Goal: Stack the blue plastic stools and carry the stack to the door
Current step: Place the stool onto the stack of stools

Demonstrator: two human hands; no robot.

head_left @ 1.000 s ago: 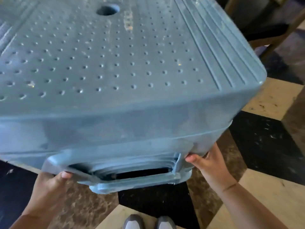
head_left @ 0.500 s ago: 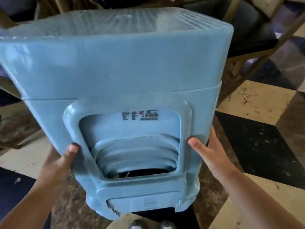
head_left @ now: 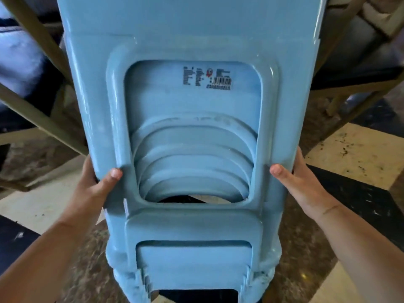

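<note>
Two hands carry our stack of blue plastic stools (head_left: pixel 192 132) in the head view, held up in front of us above the checkered floor (head_left: pixel 349 154). Our left hand (head_left: pixel 91 189) grips the stack's left side, thumb pressed on the front face beside the raised frame of the side opening, fingers wrapped behind out of sight. Our right hand (head_left: pixel 301 184) grips the right side the same way, thumb on the front face. Nested rims show inside the opening, and a barcode label (head_left: pixel 207 78) sits above them. Wooden chair legs (head_left: pixel 39 119) stand behind the stack on both sides.
</note>
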